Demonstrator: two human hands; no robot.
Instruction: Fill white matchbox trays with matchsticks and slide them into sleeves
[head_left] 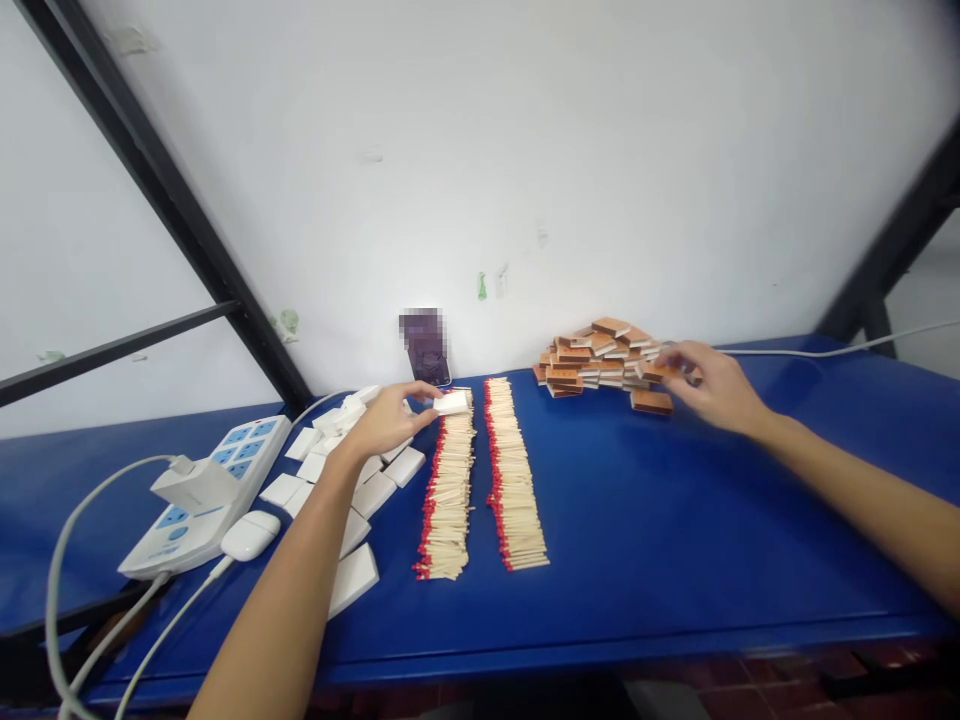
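My left hand [386, 420] pinches a small white matchbox tray [454, 402] over the far end of the left row of red-tipped matches [448, 490]. A second row of matches [514, 475] lies beside it to the right. My right hand [712, 385] reaches to the pile of orange matchbox sleeves [596, 362] at the back, its fingers closed on one orange sleeve [660, 372] at the pile's right edge. Another orange sleeve [651, 402] lies on the table just below that hand.
Several white matchbox trays [360, 500] lie left of the matches on the blue table [675, 540]. Further left sit a white power strip [206, 490] with a plugged charger, a white earbud case [251, 535] and cables. A phone [427, 350] leans against the wall.
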